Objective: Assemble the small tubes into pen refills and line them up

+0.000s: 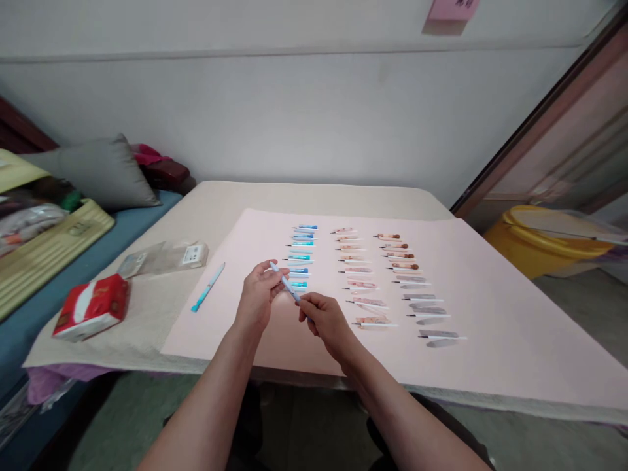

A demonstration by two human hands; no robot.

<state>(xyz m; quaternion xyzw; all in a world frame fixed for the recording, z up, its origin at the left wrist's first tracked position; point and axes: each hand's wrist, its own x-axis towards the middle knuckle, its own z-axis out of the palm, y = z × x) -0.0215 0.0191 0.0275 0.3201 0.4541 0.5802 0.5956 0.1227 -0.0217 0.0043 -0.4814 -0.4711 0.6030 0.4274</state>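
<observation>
Between my two hands is a pale blue pen, held at a slant above the pink sheet. The fingers of my left hand pinch its upper end. My right hand grips the lower end, which its fingers partly hide. Just beyond my hands runs a column of blue pen parts with thin refills. A middle column holds pinkish pen parts with refills. Farther right lie brown-ended parts and grey parts. A whole blue pen lies alone to the left.
The pink sheet covers much of the cloth-topped table. At the left are a red tissue pack and clear plastic packaging. A grey cushion rests farther left. A yellow bucket stands off the right side.
</observation>
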